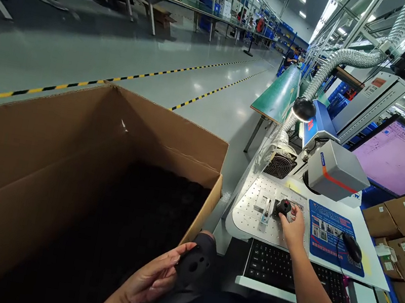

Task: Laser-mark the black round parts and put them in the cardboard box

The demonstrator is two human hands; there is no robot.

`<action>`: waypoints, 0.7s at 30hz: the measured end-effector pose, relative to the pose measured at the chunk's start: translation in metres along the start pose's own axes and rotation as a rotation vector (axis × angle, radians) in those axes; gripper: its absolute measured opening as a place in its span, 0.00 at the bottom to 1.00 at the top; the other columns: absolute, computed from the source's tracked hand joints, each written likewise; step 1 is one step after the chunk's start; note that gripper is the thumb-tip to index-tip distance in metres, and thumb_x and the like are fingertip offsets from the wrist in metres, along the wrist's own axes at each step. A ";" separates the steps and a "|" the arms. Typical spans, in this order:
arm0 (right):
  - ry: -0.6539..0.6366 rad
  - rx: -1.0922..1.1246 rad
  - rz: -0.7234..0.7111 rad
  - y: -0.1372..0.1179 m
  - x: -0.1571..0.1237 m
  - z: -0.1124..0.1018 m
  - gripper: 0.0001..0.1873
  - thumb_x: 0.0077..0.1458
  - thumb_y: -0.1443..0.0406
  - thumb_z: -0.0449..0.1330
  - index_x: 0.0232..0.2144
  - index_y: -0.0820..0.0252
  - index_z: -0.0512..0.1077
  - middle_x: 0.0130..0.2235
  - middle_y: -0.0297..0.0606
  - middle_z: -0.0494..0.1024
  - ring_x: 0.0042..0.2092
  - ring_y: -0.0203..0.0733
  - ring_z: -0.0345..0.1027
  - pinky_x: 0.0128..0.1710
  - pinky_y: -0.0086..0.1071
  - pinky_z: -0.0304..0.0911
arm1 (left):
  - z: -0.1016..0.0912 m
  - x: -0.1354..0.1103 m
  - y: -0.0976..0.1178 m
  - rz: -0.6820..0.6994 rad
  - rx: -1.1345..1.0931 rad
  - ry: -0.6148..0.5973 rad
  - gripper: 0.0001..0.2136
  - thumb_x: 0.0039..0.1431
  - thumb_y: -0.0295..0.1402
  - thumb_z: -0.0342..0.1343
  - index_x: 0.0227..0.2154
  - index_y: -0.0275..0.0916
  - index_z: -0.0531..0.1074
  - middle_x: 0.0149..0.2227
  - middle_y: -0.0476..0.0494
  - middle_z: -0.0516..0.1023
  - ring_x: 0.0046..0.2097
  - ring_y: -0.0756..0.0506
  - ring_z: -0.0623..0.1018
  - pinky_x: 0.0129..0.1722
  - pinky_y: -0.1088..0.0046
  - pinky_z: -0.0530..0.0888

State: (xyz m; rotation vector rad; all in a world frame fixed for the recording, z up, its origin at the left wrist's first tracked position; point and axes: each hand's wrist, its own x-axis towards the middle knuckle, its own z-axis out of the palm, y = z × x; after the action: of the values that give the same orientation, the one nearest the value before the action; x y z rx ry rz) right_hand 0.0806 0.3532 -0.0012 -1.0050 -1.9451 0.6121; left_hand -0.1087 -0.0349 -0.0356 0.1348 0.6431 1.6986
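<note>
My left hand (157,276) is closed on a black cylindrical part (196,260) with holes in its round end face, held beside the rim of a cardboard box (205,208). A second black cylindrical part (283,207) sits at a small metal fixture (267,210) on the perforated metal plate (249,211). Fingers of my right hand (293,228) are closed around the near right side of that second part. A small red spot shows on its top. Whether it rests fully on the plate I cannot tell.
Dark pieces (146,214) fill the box bottom. Right of the plate are a grey machine head (338,170), a blue mouse pad (323,227), a mouse (351,248) and a monitor (404,155). A keyboard (272,267) lies in front; a black fan (280,166) stands behind.
</note>
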 end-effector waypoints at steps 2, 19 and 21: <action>0.001 -0.009 0.025 0.003 -0.005 0.001 0.35 0.47 0.51 0.66 0.56 0.58 0.68 0.51 0.49 0.78 0.49 0.56 0.74 0.52 0.52 0.68 | -0.002 0.001 -0.001 0.005 0.003 0.001 0.22 0.54 0.32 0.70 0.50 0.37 0.73 0.23 0.56 0.66 0.15 0.62 0.54 0.14 0.91 0.51; -0.088 0.107 0.106 -0.001 -0.008 -0.006 0.34 0.49 0.54 0.66 0.57 0.57 0.69 0.53 0.48 0.78 0.52 0.56 0.73 0.56 0.54 0.67 | -0.001 0.001 -0.004 0.026 0.123 0.162 0.29 0.50 0.39 0.74 0.53 0.37 0.70 0.23 0.55 0.70 0.16 0.63 0.51 0.15 0.91 0.49; -0.086 0.109 0.093 -0.002 -0.016 -0.024 0.35 0.51 0.52 0.65 0.58 0.57 0.68 0.56 0.50 0.76 0.54 0.56 0.73 0.55 0.53 0.68 | 0.002 -0.001 -0.005 0.048 0.120 0.163 0.29 0.50 0.38 0.74 0.53 0.37 0.71 0.24 0.55 0.70 0.17 0.63 0.51 0.16 0.91 0.50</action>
State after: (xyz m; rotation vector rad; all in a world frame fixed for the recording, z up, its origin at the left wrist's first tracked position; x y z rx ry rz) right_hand 0.1053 0.3403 0.0055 -1.0195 -1.9244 0.8174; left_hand -0.1035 -0.0345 -0.0359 0.0976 0.8700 1.7289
